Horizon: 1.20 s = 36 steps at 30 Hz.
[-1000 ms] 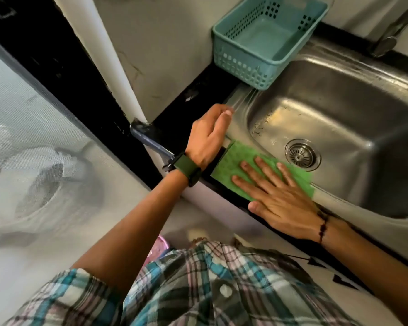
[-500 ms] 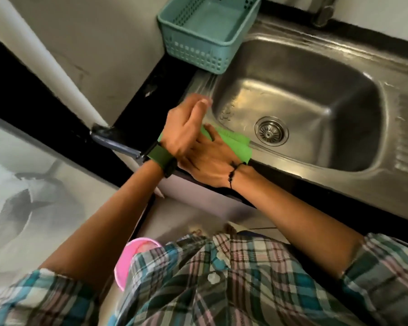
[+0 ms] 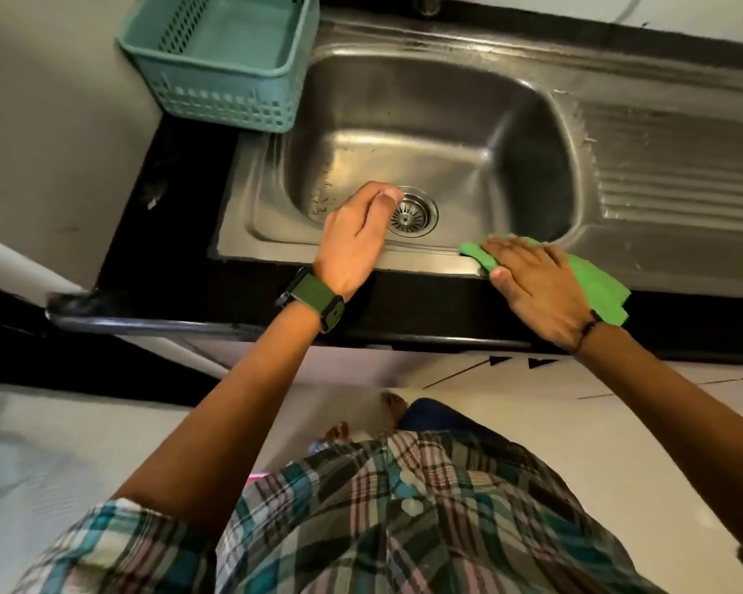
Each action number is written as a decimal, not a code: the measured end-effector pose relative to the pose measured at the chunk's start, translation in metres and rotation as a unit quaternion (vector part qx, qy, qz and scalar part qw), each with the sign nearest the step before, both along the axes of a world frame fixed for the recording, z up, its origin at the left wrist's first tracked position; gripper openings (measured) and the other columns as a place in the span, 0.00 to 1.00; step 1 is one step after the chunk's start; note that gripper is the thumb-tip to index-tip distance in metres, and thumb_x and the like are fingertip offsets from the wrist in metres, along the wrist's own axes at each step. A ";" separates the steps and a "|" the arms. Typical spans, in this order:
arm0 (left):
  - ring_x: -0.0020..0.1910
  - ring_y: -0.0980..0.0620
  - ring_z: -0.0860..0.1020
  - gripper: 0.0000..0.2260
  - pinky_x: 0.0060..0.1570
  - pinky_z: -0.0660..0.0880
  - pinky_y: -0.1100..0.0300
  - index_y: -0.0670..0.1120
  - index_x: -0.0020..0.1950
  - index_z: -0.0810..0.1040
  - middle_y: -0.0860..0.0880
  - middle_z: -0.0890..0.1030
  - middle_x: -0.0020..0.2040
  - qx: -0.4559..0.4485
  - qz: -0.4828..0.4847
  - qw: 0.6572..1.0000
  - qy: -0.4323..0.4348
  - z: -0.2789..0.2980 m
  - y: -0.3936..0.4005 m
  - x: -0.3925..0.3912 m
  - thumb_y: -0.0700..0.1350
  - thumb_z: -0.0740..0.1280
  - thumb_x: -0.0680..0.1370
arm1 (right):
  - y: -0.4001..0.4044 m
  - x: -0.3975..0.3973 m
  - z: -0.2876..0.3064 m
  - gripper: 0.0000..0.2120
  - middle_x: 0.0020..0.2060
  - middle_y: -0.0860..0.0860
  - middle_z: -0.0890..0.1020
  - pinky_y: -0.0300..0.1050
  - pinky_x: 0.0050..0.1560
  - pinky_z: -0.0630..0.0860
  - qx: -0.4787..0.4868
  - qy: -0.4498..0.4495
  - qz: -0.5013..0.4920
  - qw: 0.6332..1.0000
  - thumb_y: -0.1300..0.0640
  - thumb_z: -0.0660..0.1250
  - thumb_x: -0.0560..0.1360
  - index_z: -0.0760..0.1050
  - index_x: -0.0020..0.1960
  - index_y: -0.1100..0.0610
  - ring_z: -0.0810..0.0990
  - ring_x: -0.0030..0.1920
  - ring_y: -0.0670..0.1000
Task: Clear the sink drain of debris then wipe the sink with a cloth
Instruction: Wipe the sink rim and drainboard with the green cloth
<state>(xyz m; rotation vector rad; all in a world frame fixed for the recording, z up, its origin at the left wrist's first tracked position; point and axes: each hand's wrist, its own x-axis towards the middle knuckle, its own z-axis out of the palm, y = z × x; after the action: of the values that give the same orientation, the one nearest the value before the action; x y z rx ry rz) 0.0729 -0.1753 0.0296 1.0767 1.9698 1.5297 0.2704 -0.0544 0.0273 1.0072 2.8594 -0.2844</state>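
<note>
Right hand [image 3: 532, 285], fingers straight, presses a bright green cloth [image 3: 593, 285] flat on the front rim of the stainless-steel sink [image 3: 447, 122], right of the round metal drain strainer [image 3: 412, 216]. Left hand [image 3: 354, 237], fingers loosely curled and holding nothing, rests over the front rim just beside the strainer. A teal perforated plastic basket [image 3: 224, 62] sits on the black worktop [image 3: 181, 216] at the basin's left corner.

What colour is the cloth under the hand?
Bright green. The cloth shows best in the head view, under the right hand.
</note>
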 end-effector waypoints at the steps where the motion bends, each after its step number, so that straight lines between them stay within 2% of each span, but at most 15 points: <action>1: 0.44 0.65 0.72 0.16 0.45 0.64 0.80 0.45 0.50 0.79 0.54 0.79 0.46 -0.003 0.001 1.000 -0.001 0.001 -0.001 -0.001 0.49 0.54 0.76 | -0.007 -0.013 0.001 0.24 0.72 0.50 0.67 0.50 0.71 0.53 -0.008 0.016 0.022 1.000 0.48 0.47 0.78 0.62 0.72 0.52 0.62 0.73 0.50; 4: 0.47 0.60 0.75 0.17 0.49 0.66 0.77 0.45 0.50 0.79 0.54 0.79 0.46 -0.014 0.017 1.000 0.007 0.005 -0.005 -0.003 0.49 0.54 0.76 | -0.046 -0.082 -0.002 0.19 0.67 0.55 0.73 0.50 0.68 0.62 -0.028 0.073 0.120 0.990 0.55 0.55 0.78 0.69 0.67 0.57 0.70 0.67 0.54; 7: 0.47 0.52 0.78 0.19 0.50 0.71 0.63 0.45 0.48 0.80 0.49 0.82 0.46 -0.024 0.127 0.991 0.029 0.013 -0.015 -0.013 0.53 0.53 0.72 | -0.100 -0.159 -0.004 0.16 0.60 0.60 0.77 0.52 0.62 0.67 -0.080 0.122 0.138 0.980 0.60 0.60 0.75 0.72 0.62 0.62 0.74 0.62 0.60; 9: 0.46 0.56 0.76 0.21 0.50 0.70 0.68 0.45 0.49 0.80 0.47 0.82 0.48 -0.047 0.127 0.990 0.049 0.016 -0.028 -0.033 0.54 0.53 0.71 | -0.113 -0.180 -0.004 0.14 0.56 0.60 0.78 0.50 0.55 0.70 -0.109 0.155 0.102 0.977 0.61 0.61 0.74 0.73 0.59 0.62 0.75 0.58 0.61; 11: 0.49 0.55 0.77 0.21 0.52 0.70 0.65 0.45 0.47 0.80 0.47 0.82 0.49 -0.047 0.136 0.989 0.015 0.021 -0.036 -0.050 0.55 0.53 0.70 | -0.110 -0.175 -0.008 0.11 0.52 0.58 0.79 0.47 0.44 0.68 -0.069 0.174 0.133 0.973 0.63 0.61 0.73 0.75 0.55 0.60 0.75 0.55 0.60; 12: 0.49 0.54 0.77 0.21 0.52 0.70 0.63 0.45 0.47 0.80 0.47 0.82 0.48 -0.050 0.141 0.989 0.016 0.021 -0.036 -0.053 0.55 0.54 0.70 | -0.103 -0.167 -0.009 0.11 0.51 0.58 0.78 0.47 0.42 0.66 -0.050 0.183 0.157 0.969 0.63 0.62 0.73 0.75 0.54 0.60 0.74 0.53 0.60; 15: 0.49 0.53 0.76 0.20 0.52 0.70 0.62 0.43 0.49 0.80 0.47 0.81 0.48 -0.061 0.099 0.993 0.019 0.021 -0.011 -0.032 0.52 0.53 0.72 | -0.072 -0.124 -0.010 0.11 0.51 0.60 0.78 0.52 0.49 0.70 -0.023 0.181 0.163 0.970 0.61 0.61 0.75 0.75 0.56 0.62 0.74 0.53 0.61; 17: 0.49 0.49 0.76 0.20 0.52 0.69 0.59 0.41 0.49 0.79 0.42 0.81 0.49 -0.069 0.053 0.996 0.018 0.018 0.006 -0.013 0.52 0.54 0.73 | -0.038 -0.080 -0.009 0.12 0.52 0.62 0.77 0.51 0.56 0.66 -0.009 0.151 0.132 0.980 0.61 0.59 0.76 0.75 0.56 0.64 0.73 0.54 0.62; 22: 0.48 0.53 0.75 0.14 0.45 0.66 0.71 0.43 0.49 0.79 0.46 0.82 0.49 -0.072 -0.050 0.995 0.036 0.013 0.033 0.018 0.47 0.55 0.78 | 0.057 0.061 0.012 0.12 0.46 0.67 0.77 0.49 0.53 0.62 0.027 0.063 -0.031 0.997 0.60 0.59 0.76 0.77 0.52 0.68 0.75 0.49 0.67; 24: 0.48 0.52 0.76 0.13 0.45 0.67 0.70 0.42 0.50 0.79 0.45 0.82 0.49 -0.061 -0.061 0.996 0.027 0.013 0.038 0.025 0.45 0.55 0.79 | 0.066 0.078 0.015 0.09 0.44 0.68 0.77 0.49 0.52 0.62 0.012 0.065 -0.086 0.994 0.64 0.62 0.76 0.78 0.49 0.69 0.74 0.48 0.67; 25: 0.49 0.52 0.76 0.13 0.45 0.67 0.70 0.42 0.51 0.79 0.44 0.82 0.50 -0.059 -0.063 0.996 0.022 0.013 0.039 0.028 0.44 0.56 0.79 | 0.065 0.077 0.013 0.07 0.44 0.68 0.77 0.49 0.52 0.62 0.011 0.078 -0.109 0.991 0.66 0.63 0.75 0.78 0.48 0.70 0.74 0.49 0.67; 27: 0.49 0.55 0.75 0.13 0.44 0.66 0.76 0.42 0.52 0.79 0.45 0.82 0.52 -0.053 -0.063 0.996 0.020 0.012 0.040 0.031 0.44 0.56 0.80 | 0.051 0.061 0.009 0.07 0.44 0.68 0.77 0.50 0.53 0.63 0.012 0.117 -0.129 0.985 0.68 0.64 0.74 0.78 0.48 0.69 0.73 0.50 0.66; 30: 0.50 0.56 0.74 0.13 0.42 0.62 0.82 0.41 0.52 0.80 0.46 0.81 0.53 -0.054 -0.063 0.996 0.037 0.014 0.041 0.037 0.43 0.56 0.80 | 0.014 0.010 0.001 0.09 0.46 0.65 0.78 0.49 0.53 0.64 -0.003 0.153 -0.077 0.985 0.67 0.63 0.73 0.79 0.50 0.66 0.74 0.51 0.64; 34: 0.53 0.48 0.77 0.16 0.50 0.68 0.66 0.44 0.50 0.80 0.45 0.82 0.53 -0.075 -0.049 0.994 0.055 0.016 0.040 0.038 0.49 0.54 0.77 | -0.047 -0.089 -0.004 0.14 0.57 0.65 0.77 0.52 0.60 0.69 -0.097 0.198 -0.012 0.975 0.66 0.63 0.73 0.74 0.58 0.68 0.74 0.59 0.63; 36: 0.53 0.50 0.77 0.18 0.53 0.70 0.62 0.49 0.47 0.80 0.49 0.82 0.51 -0.093 -0.004 0.995 0.040 0.015 0.034 0.027 0.52 0.52 0.74 | -0.058 -0.109 -0.002 0.17 0.59 0.64 0.76 0.54 0.61 0.69 -0.113 0.183 0.016 0.977 0.65 0.65 0.72 0.73 0.60 0.66 0.73 0.61 0.63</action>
<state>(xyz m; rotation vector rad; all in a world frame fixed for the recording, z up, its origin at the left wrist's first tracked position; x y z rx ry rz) 0.1002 -0.1409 0.0448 1.0804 2.1126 1.2867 0.1610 -0.1128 0.0252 0.9488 3.0566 -0.8540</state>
